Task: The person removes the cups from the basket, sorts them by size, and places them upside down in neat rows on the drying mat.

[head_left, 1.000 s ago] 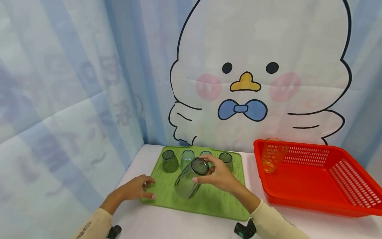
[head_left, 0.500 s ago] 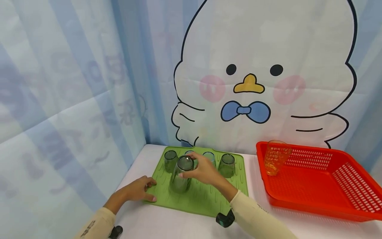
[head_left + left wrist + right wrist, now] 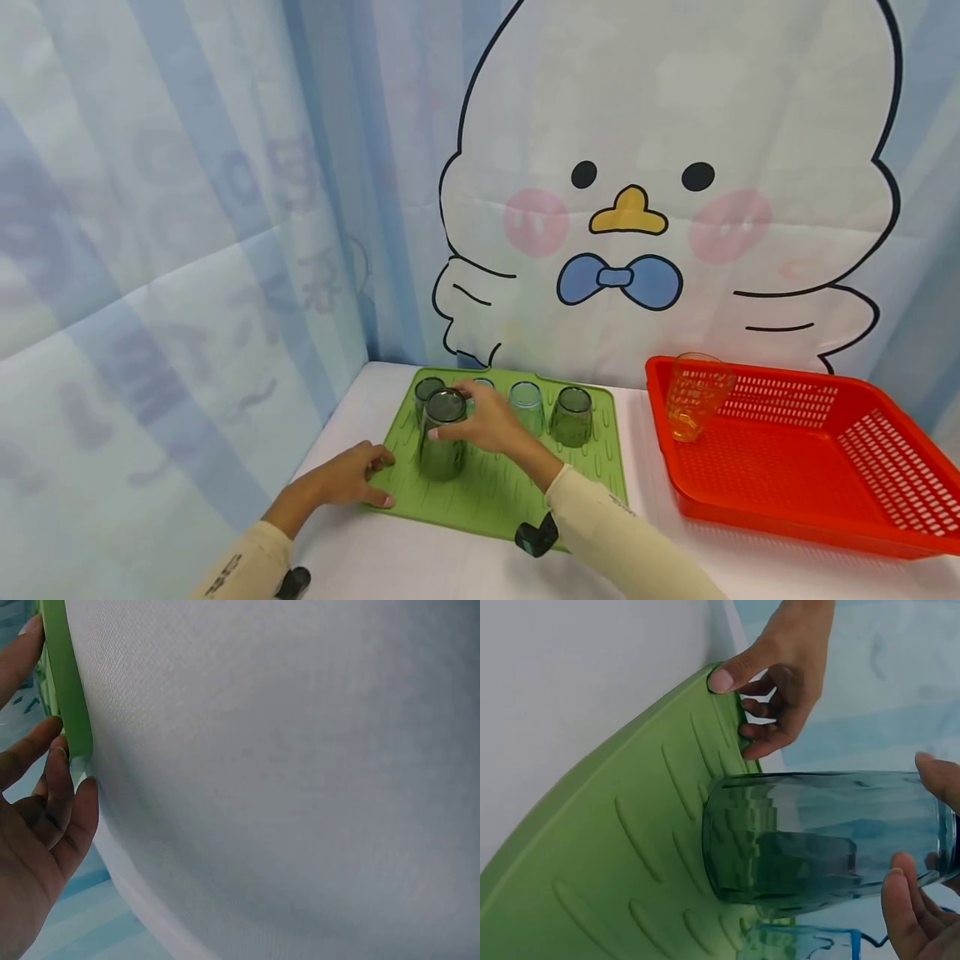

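Observation:
My right hand holds a tall greenish ribbed glass upside down, fingers and thumb around its upper, base end. In the right wrist view the lower end of the glass meets the green drying mat. At the mat's near-left corner rests my left hand, thumb on the front corner and the other fingers relaxed along the left edge. Several short upside-down glasses line the back of the mat: a dark one behind the tall glass, one mostly hidden by my right hand, a bluish one and a green one.
A red plastic basket with perforated walls stands to the right of the mat. Inside its left end an orange-tinted glass leans, mouth up. Behind the white table hang printed curtains.
My right hand has carried the tall glass leftward and down to the mat's left part, turning it from tilted to upright, base up. My left hand stays at the mat corner.

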